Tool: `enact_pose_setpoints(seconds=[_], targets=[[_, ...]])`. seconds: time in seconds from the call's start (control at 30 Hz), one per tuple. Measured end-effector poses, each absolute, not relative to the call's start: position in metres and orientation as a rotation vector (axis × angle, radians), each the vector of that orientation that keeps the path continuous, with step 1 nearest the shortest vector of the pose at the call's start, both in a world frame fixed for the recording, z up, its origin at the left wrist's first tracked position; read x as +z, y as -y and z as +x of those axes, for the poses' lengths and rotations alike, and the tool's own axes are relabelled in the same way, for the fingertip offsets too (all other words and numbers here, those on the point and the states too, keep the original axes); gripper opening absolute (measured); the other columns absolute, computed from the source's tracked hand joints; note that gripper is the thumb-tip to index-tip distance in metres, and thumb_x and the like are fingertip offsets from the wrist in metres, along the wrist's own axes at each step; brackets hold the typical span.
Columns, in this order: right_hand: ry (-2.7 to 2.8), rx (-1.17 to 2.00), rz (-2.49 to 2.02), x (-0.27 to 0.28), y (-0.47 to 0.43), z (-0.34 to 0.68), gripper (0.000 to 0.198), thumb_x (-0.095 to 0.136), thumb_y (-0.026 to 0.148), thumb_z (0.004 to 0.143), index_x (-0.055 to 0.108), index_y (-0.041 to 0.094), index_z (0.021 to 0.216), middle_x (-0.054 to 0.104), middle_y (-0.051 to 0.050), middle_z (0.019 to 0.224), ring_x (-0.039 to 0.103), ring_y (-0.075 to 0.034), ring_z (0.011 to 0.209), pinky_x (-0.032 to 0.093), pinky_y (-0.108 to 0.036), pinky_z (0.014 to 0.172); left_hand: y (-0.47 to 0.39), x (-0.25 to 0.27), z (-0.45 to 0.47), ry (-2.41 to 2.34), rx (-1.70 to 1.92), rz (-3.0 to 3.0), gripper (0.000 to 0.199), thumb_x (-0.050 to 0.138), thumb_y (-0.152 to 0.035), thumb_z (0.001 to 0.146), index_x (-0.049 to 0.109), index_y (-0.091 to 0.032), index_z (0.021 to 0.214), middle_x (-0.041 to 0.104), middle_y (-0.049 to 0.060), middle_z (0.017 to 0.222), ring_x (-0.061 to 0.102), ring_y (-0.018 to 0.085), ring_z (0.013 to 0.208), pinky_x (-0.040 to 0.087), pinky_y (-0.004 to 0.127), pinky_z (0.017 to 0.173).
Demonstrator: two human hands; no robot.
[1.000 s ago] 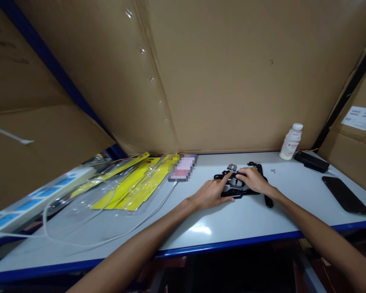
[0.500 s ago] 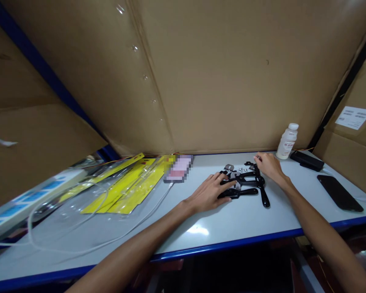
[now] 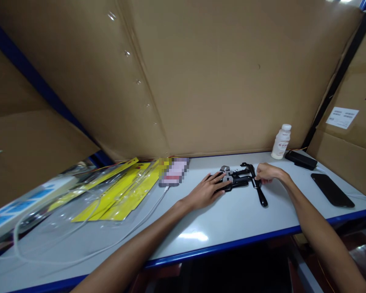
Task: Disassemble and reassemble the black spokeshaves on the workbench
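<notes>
One white table (image 3: 198, 224) spans the lower frame. Right of centre are two hands: the left hand (image 3: 205, 190), fingers spread, over black-handled tools (image 3: 240, 184) too overlapped to count; the right hand (image 3: 267, 173), fingers curled, at one black bar (image 3: 261, 196), whether pinching it I cannot tell. One bottle (image 3: 281, 142) stands farther right.

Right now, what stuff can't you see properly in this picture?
All in the head view:
Parts of the black tools: covered by the left hand.
What the right hand pinches, if anything: hidden by its own curled fingers.
Pinkish phone screen: blurred into blocks.
Bottle label: writing too small.
White strip with blue patches: cut off by the picture's left edge.
</notes>
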State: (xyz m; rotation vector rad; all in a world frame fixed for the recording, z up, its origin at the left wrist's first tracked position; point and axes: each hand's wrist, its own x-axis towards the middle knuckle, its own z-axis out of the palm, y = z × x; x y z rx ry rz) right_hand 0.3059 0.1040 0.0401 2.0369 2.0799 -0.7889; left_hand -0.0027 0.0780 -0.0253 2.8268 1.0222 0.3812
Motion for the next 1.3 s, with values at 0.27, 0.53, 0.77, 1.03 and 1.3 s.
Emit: enact_pose_setpoints(seconds=[0.27, 0.53, 0.77, 1.03, 1.3], targets=[[-2.107, -0.668, 2.245, 0.04, -0.116, 0.319, 0.028, 0.066, 0.039, 0.101, 0.068, 0.016, 0.116, 0.07, -0.007, 0.113, 0.069, -0.02, 0.094, 0.06, -0.038, 0.082, -0.089, -0.029, -0.014, -1.088, 0.414, 2.815, 0.05, 0.049, -0.031, 0.107, 0.045, -0.035, 0.156, 0.036, 0.01, 0.168, 0.03, 0.033, 0.156, 0.031, 0.063, 0.122], [-2.53, -0.929, 2.05, 0.045, -0.097, 0.288, 0.027, 0.052, 0.021, 0.099, 0.061, 0.017, 0.073, 0.066, 0.001, 0.063, 0.059, -0.011, 0.053, 0.043, -0.022, 0.053, -0.089, -0.03, -0.014, -1.115, 0.5, 2.806, 0.05, 0.054, -0.029, 0.104, 0.049, -0.035, 0.153, 0.038, 0.009, 0.167, 0.036, 0.033, 0.153, 0.032, 0.059, 0.122], [-2.671, -1.101, 1.758, 0.021, -0.076, 0.24, 0.022, 0.058, 0.014, 0.088, 0.057, 0.019, 0.067, 0.061, 0.005, 0.054, 0.056, -0.011, 0.048, 0.04, -0.021, 0.052, -0.09, -0.032, -0.012, -1.19, 0.665, 2.735, 0.055, 0.063, -0.032, 0.097, 0.05, -0.024, 0.15, 0.046, 0.015, 0.158, 0.041, 0.034, 0.148, 0.039, 0.055, 0.119], [-2.729, -1.039, 1.961, -0.001, -0.074, 0.22, 0.027, 0.057, 0.011, 0.086, 0.057, 0.018, 0.06, 0.059, 0.003, 0.053, 0.053, -0.011, 0.053, 0.034, -0.022, 0.054, -0.061, -0.006, 0.003, -1.326, 0.843, 2.648, 0.031, 0.046, -0.04, 0.106, 0.064, -0.02, 0.092, 0.067, 0.01, 0.097, 0.061, 0.029, 0.098, 0.05, 0.046, 0.092], [-2.916, -1.06, 2.075, -0.002, -0.082, 0.221, 0.028, 0.052, 0.013, 0.091, 0.055, 0.02, 0.064, 0.058, 0.002, 0.055, 0.055, -0.014, 0.058, 0.037, -0.024, 0.06, -0.045, -0.013, 0.013, -1.162, 0.684, 2.682, 0.029, 0.068, -0.046, 0.095, 0.059, -0.02, 0.085, 0.068, 0.005, 0.087, 0.063, 0.026, 0.086, 0.048, 0.036, 0.076]])
